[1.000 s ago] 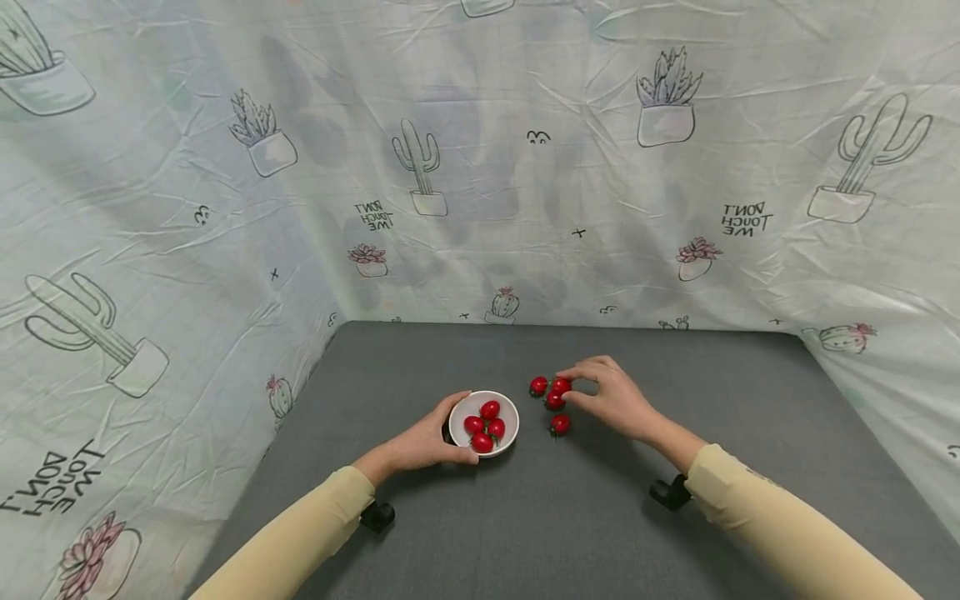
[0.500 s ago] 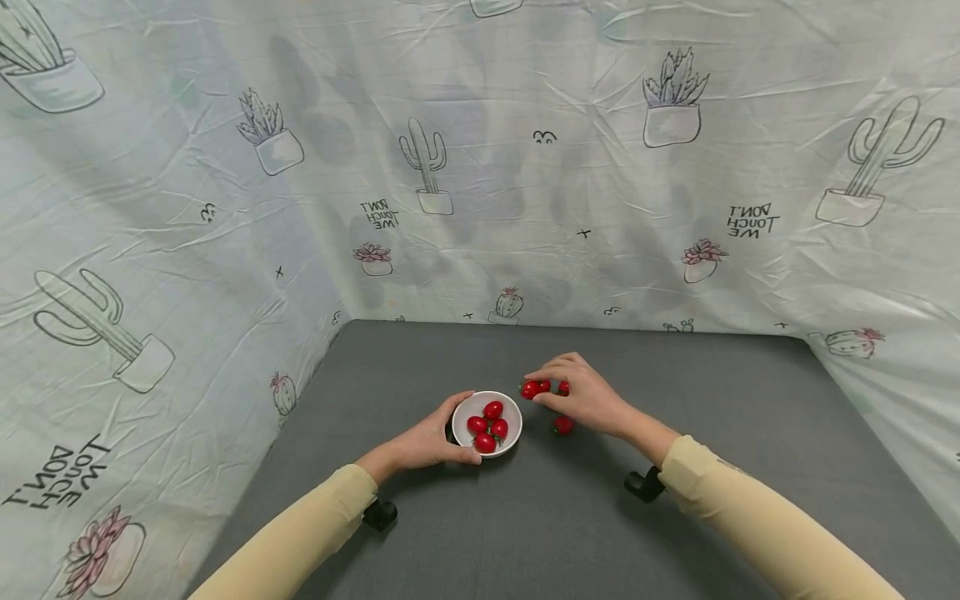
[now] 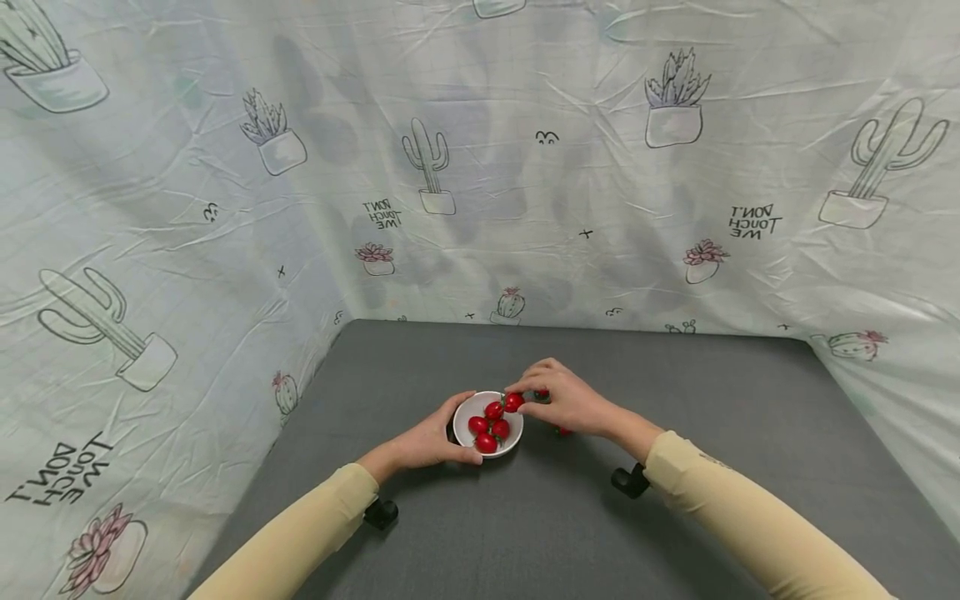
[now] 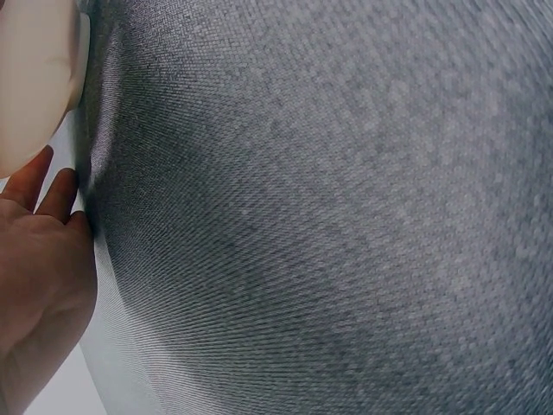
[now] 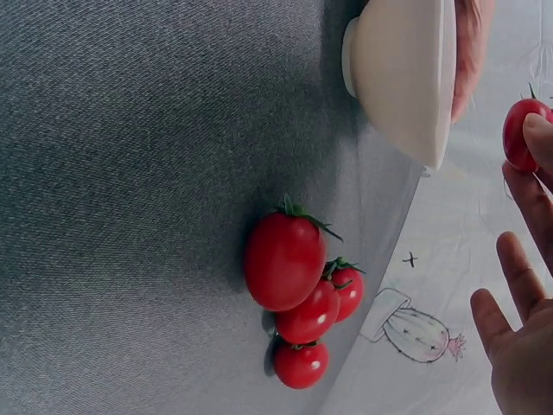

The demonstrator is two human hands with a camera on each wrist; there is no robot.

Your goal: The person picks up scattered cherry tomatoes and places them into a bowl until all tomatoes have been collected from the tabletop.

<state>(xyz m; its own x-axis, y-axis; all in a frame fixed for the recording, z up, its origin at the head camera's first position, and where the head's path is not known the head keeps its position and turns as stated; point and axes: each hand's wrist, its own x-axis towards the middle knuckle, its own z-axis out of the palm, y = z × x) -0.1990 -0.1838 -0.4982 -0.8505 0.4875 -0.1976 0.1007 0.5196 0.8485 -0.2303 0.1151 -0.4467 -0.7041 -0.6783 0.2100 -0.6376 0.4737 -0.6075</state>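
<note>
Your right hand (image 3: 564, 402) is carrying pinched tomato (image 3: 513, 402) from pile to over bowl (image 3: 459, 414) rim, release pending. Left hand (image 3: 426, 440) is cupping bowl's side. Four tomatoes (image 5: 298, 304) are waiting on mat (image 3: 525, 533).

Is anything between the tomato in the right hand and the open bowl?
Nothing visible. The right hand pinches the tomato right at the rim of the white bowl, above four tomatoes already inside. The left hand holds the bowl's near side, out of the way.
</note>
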